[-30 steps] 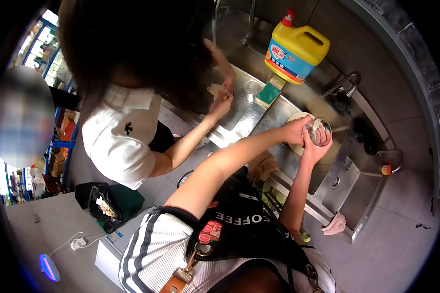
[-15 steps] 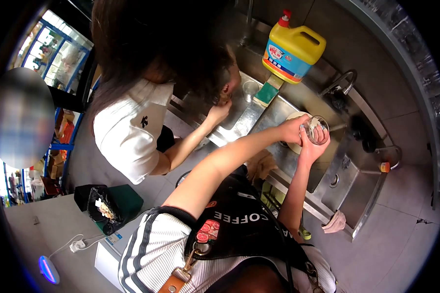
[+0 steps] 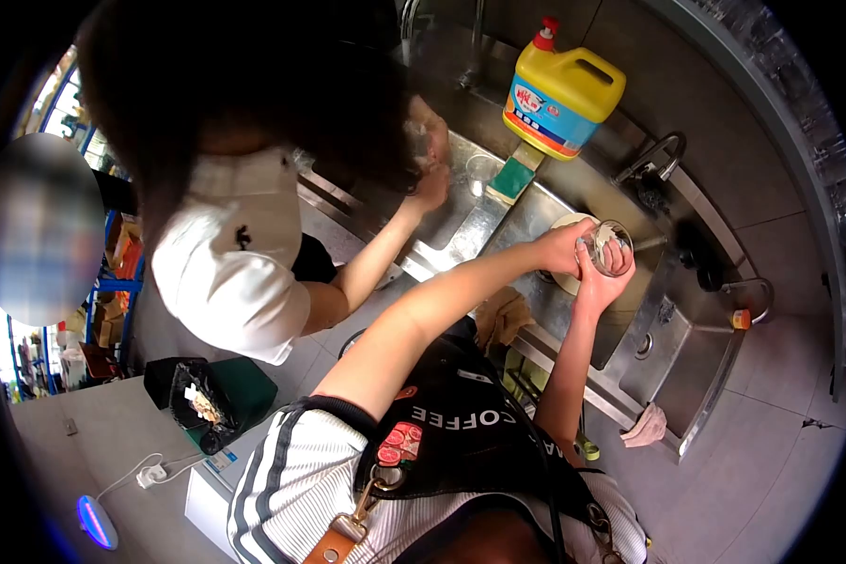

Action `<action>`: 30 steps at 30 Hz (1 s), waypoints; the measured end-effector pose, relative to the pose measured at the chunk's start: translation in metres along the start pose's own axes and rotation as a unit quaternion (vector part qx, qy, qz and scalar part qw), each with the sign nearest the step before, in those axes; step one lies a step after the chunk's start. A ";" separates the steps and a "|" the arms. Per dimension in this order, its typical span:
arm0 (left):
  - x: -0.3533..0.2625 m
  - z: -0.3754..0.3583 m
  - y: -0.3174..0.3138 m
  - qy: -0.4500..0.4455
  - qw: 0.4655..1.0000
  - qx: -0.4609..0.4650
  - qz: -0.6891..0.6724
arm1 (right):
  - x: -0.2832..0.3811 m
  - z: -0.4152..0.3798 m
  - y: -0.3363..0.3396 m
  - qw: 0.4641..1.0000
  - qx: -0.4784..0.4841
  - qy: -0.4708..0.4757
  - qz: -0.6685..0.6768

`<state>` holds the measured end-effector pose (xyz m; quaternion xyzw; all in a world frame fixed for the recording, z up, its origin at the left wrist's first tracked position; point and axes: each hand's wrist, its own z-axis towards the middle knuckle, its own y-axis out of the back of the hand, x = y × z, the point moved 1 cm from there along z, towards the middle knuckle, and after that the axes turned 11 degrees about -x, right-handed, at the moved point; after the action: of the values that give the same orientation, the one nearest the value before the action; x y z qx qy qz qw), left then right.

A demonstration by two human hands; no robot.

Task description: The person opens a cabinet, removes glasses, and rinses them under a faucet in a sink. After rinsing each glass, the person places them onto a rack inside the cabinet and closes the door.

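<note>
I hold a clear glass [image 3: 612, 246] over the steel sink [image 3: 630, 320]. My left hand [image 3: 562, 248] grips the side of the glass. From below, my right hand [image 3: 598, 284] cups the glass, and its fingers reach into the mouth. Something pale shows inside the glass; I cannot tell what it is. A round pale plate [image 3: 562, 279] lies in the basin just under my hands.
A co-worker in a white shirt [image 3: 226, 254] leans over the neighbouring basin, hands [image 3: 430, 183] together. A yellow detergent jug [image 3: 564, 89], a green sponge [image 3: 514, 180] and a small clear cup [image 3: 482, 172] stand by the back wall. A faucet [image 3: 655, 158] curves over my basin. A cloth [image 3: 645, 429] hangs on the sink's front edge.
The co-worker has shifted and leaned further over the left basin. My hands and the glass have stayed almost in place.
</note>
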<state>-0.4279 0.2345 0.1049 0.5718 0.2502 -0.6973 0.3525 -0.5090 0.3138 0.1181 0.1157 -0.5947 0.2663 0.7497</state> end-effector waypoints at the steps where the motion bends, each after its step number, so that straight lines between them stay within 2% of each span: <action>1: -0.002 0.000 0.000 0.001 1.000 0.000 -0.004 | 0.000 0.000 0.000 1.000 -0.005 -0.007 0.004; 10: 0.005 0.001 0.000 0.014 1.000 0.004 0.007 | 0.006 0.001 -0.004 0.999 -0.014 -0.041 0.010; 16: 0.019 0.004 -0.001 -0.033 0.998 -0.059 -0.005 | 0.001 0.002 -0.006 1.000 0.012 -0.006 -0.011; 19: 0.016 0.004 0.009 -0.001 1.000 -0.016 0.023 | -0.001 0.005 -0.012 1.000 0.022 -0.011 -0.005; 24: 0.005 0.004 0.020 -0.004 0.999 -0.027 0.016 | 0.001 0.003 -0.023 0.999 0.003 -0.033 0.024; 28: 0.006 0.005 0.023 -0.022 0.998 -0.048 0.020 | 0.000 0.003 -0.026 0.999 0.026 -0.021 0.018; 30: 0.004 0.005 0.026 -0.001 0.999 -0.038 0.024 | 0.000 0.003 -0.029 0.999 0.019 -0.029 0.031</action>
<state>-0.4117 0.2137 0.1034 0.5633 0.2623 -0.6790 0.3911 -0.4963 0.2885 0.1228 0.1195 -0.6141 0.2974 0.7212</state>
